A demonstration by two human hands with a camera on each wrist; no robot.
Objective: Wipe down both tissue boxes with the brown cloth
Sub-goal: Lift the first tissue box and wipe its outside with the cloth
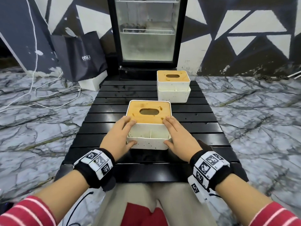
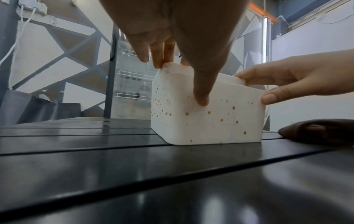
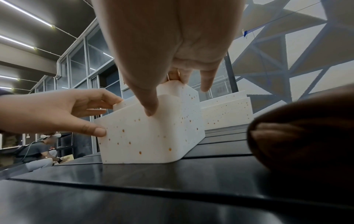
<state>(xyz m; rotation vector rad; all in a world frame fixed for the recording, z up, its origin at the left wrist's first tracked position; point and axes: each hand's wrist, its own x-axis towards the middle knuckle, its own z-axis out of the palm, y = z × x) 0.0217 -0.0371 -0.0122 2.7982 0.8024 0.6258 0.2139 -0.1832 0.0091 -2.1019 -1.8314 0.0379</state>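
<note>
The black slatted table (image 1: 146, 170) fills the middle of the head view, and everything here is placed by it. At its far end, toward the person's right, stands the far tissue box (image 1: 173, 86), white with a wooden lid and an oval slot, untouched. Nearer the middle of the table stands the near tissue box (image 1: 148, 124), of the same make, its white walls dotted with small orange-brown specks.

Both hands hold this box from opposite sides. The left hand (image 1: 118, 136) has its fingers reaching over the corner of the wooden lid and its thumb pressed on the lower front wall; the right hand (image 1: 179, 136) mirrors it on the other side. The fingers are spread moderately and clasp the box between them.

The brown cloth (image 2: 318, 131) lies on the table at the near right corner, just beside the right wrist, and neither hand holds it.

The step in hand looks like setting the box in a handy spot before wiping. To do it well, the person should seat the box flat and close, keep the left hand bracing it, and free the right hand for the cloth. The specks on the walls, and the divided front pocket, will need firm, overlapping strokes.
</note>
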